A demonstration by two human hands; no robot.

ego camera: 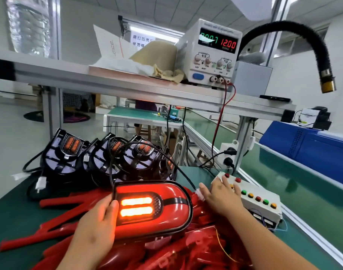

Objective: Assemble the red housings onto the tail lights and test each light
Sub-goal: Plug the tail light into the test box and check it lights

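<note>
1. Fingers of the left hand (96,228) curl round the left end of a tail light (166,211), and the thumb lies on its front. The hand holds it tight.
2. This tail light has its red housing (178,215) on. It sticks out to the right of the left hand, lying on its side over the pile. Two bars (136,206) next to the thumb glow bright orange.
3. Behind the hand, bare tail lights (69,152) stand in a row on the green bench (14,217). They are black and have no red housing.
4. Loose red housings (186,254) lie in a big heap under the held light and between the two arms.
5. A black cable (112,172) loops up from the held light and runs right to a white plug (199,194), just beside the right thumb.
6. The right hand (221,195) grips nothing. Its fingers are spread flat and rest on a white button box (264,203). I cannot tell which button it pushes.
7. Up on the shelf, a power supply (211,53) shows 12.00 in red numbers.
8. A black hose (303,41) bends over on the far right, above a blue box (313,145).
</note>
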